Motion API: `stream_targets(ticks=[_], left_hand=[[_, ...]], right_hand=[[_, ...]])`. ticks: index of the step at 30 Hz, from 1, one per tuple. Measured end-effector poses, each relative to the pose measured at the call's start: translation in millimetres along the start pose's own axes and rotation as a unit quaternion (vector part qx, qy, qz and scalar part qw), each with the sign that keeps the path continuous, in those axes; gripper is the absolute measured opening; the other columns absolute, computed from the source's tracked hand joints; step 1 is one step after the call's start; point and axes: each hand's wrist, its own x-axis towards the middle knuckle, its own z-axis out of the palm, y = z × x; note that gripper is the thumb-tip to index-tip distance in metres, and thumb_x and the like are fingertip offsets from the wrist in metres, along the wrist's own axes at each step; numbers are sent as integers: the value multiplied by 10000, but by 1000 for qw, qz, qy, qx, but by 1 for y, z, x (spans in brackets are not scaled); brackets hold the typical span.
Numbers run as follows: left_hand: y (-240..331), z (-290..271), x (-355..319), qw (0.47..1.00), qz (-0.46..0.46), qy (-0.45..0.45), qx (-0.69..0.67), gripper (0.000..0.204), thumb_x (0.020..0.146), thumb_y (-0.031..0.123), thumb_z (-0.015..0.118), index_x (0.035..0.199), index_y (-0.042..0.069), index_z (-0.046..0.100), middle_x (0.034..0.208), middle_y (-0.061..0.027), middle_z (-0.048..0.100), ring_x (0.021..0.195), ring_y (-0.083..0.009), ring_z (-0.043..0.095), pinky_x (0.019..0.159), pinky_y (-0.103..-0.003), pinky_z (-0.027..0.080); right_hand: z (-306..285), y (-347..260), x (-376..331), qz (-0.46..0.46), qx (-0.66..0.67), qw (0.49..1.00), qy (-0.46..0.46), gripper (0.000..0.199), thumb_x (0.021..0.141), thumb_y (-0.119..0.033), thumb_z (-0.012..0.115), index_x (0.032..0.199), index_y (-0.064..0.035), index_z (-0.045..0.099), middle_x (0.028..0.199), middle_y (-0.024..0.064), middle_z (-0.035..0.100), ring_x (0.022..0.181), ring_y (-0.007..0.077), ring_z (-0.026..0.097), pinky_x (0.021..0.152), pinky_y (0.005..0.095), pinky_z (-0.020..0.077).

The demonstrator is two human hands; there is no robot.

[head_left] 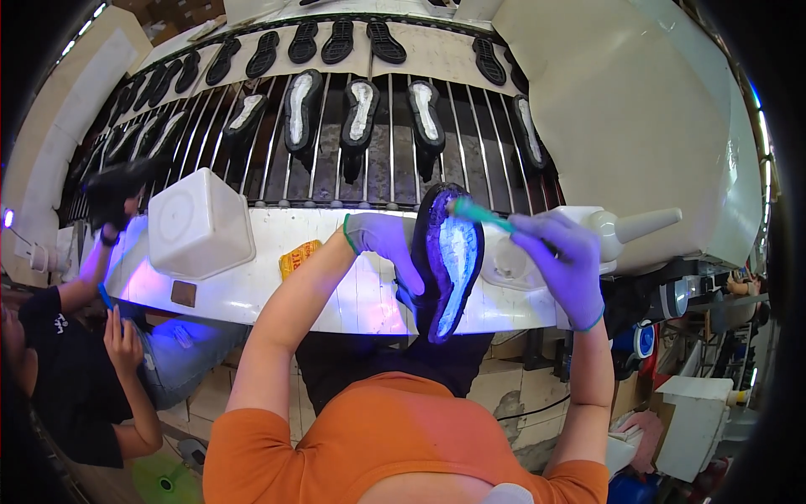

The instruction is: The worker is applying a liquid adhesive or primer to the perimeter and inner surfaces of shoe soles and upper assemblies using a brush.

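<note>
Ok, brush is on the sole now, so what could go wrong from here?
1. The left hand grips the black sole only at one edge, so brush pressure might twist it loose.
2. The right hand holds the green brush close to the sole's rim; a stroke may run onto the gloved fingers.
3. The white square tub sits tilted on the ledge and could tip if bumped.

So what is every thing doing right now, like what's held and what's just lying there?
Left hand: gloved, holding the shoe sole.
Shoe sole: black, held up on end, its inside glowing under violet light.
Right hand: gloved, gripping the brush.
Brush: green handle, tip against the sole's top.
White tub: standing on the white ledge, tilted.
Soles on the rack: lying flat in a row.
</note>
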Motion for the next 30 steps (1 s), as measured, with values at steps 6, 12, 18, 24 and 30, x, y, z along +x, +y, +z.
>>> stream_targets(ticks=[6, 12, 18, 24, 30], left_hand=[[12, 9, -1, 996, 48, 11, 70, 634, 681, 80, 840, 1255, 44, 571, 1171, -67, 634, 1060, -151, 573, 977, -303, 421], [23, 15, -4, 980, 59, 48, 185, 595, 678, 104, 847, 1212, 28, 595, 1109, -63, 651, 989, -136, 586, 914, -289, 456], [-7, 5, 4, 988, -46, -7, 146, 908, 621, 162, 892, 1412, 107, 448, 1290, -73, 562, 1164, -145, 492, 1040, -304, 347], [-3, 12, 4, 992, 1, 54, 117, 961, 607, 66, 885, 1438, 123, 404, 1210, -47, 606, 1063, -140, 560, 974, -305, 420], [-3, 13, -22, 985, -57, 105, 125, 571, 606, 38, 861, 1135, 43, 648, 1079, -24, 667, 950, -129, 599, 883, -295, 493]], right_hand=[[4, -5, 8, 9, -4, 1000, 2, 182, 799, -88, 708, 975, -42, 713, 765, 80, 633, 632, 179, 599, 567, 279, 454], [-6, -15, 9, -73, -104, 990, -54, 172, 776, -171, 727, 928, -91, 723, 768, 43, 643, 642, 216, 612, 569, 306, 473], [-17, -3, 0, -81, -19, 978, -191, 166, 764, -163, 740, 910, -85, 725, 760, 43, 643, 646, 211, 612, 579, 301, 476], [-3, 5, -5, -44, -16, 999, -24, 140, 777, -131, 730, 906, -79, 722, 713, 56, 610, 605, 213, 585, 552, 299, 448], [-14, 15, -34, -31, 2, 983, -182, 159, 774, -107, 730, 918, -39, 725, 735, 90, 622, 646, 206, 600, 612, 310, 462]])
